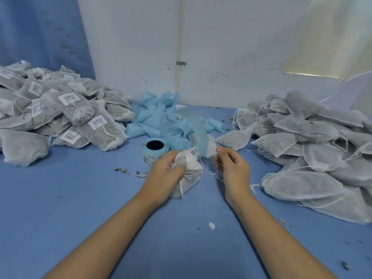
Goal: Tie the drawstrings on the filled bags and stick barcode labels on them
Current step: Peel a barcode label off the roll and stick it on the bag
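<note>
Bag [191, 179] in left hand [164, 176]: thin matt non-woven cloth, semi-sheer. Drawstring [207, 170] at right hand [231, 166]: white thread. Liner strip [199, 129] beyond right hand: glossy, smooth, pale blue. Label roll [148, 156]: white paper. Desk [100, 198]: matt blue.

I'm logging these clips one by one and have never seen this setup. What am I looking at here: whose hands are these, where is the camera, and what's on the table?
There is no machine here. A person works bare-handed, and the single picture comes from a camera worn on their head, looking forward and down. The left hand grips a filled bag at its gathered neck, and the right hand pinches its drawstring. On the blue table sit a label roll and a heap of crumpled blue backing strips. The labelled bags are piled at the left and the unlabelled bags at the right.
</note>
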The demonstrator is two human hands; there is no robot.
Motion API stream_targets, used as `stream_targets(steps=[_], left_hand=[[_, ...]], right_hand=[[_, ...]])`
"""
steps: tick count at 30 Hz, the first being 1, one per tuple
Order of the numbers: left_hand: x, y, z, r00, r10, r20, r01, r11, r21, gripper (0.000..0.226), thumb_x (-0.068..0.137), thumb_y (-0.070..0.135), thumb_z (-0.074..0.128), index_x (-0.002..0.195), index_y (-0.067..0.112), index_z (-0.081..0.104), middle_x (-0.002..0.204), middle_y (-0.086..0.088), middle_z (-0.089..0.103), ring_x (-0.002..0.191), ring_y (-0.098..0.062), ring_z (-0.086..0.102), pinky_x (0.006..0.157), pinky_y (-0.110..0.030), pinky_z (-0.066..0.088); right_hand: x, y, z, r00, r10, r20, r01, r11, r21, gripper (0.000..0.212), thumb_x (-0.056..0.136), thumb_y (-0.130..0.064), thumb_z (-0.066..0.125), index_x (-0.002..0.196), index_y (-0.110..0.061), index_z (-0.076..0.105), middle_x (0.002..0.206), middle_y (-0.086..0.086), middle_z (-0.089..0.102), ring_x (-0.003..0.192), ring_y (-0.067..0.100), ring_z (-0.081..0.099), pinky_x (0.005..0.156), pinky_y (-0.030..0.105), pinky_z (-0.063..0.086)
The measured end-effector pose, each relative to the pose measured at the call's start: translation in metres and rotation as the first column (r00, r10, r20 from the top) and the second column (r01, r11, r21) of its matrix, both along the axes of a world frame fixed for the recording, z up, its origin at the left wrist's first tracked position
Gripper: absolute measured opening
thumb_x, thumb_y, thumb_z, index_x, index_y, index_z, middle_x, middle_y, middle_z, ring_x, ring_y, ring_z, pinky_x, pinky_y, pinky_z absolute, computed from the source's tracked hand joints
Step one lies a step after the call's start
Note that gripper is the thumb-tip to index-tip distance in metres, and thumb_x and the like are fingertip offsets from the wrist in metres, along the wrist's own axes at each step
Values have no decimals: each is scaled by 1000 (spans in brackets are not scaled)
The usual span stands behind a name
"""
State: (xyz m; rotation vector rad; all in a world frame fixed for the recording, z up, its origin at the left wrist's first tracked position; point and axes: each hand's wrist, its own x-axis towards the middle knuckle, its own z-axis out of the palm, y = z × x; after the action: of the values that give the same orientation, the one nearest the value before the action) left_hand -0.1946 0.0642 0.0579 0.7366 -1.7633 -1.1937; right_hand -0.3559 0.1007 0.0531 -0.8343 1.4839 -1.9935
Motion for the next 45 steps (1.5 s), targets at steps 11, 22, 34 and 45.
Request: stream_targets(steps=[11, 22, 34, 45], left_hand=[[-2, -4, 0, 996, 88, 27, -90, 992, 92, 64, 84, -7, 47, 141, 22, 42, 141, 8, 48, 130, -6, 43, 113, -27, 30], [-8, 5, 11, 983, 4, -182, 47, 959, 278, 22, 53, 7, 46, 54, 19, 64, 59, 12, 61, 56, 1, 55, 53, -9, 43], [-3, -6, 8, 989, -39, -139, 70, 971, 230, 8, 53, 7, 48, 58, 10, 53, 54, 12, 54, 53, 0, 51, 52, -9, 40], [-4, -14, 5, 972, 26, -234, 23, 979, 202, 18, 75, 0, 55, 80, 16, 62, 69, 14, 65, 67, 0, 60, 59, -10, 45]], right_hand=[[3, 2, 0, 996, 56, 68, -55, 998, -22, 12, 84, -9, 70, 90, -19, 72, 78, -6, 74, 71, 3, 63, 69, 14, 50], [14, 4, 3, 981, 173, 84, -172, 985, -24, 18, 83, -1, 70, 91, -18, 72, 90, 0, 76, 86, 10, 71, 76, 17, 54], [13, 3, 1, 987, 121, -109, -107, 987, 122, 10, 82, -20, 74, 92, -22, 73, 90, -6, 74, 83, 5, 67, 76, 18, 52], [17, 5, 9, 997, 73, 7, -73, 995, 61, 4, 83, -15, 73, 83, -15, 69, 67, -14, 68, 59, -8, 59, 57, 5, 43]])
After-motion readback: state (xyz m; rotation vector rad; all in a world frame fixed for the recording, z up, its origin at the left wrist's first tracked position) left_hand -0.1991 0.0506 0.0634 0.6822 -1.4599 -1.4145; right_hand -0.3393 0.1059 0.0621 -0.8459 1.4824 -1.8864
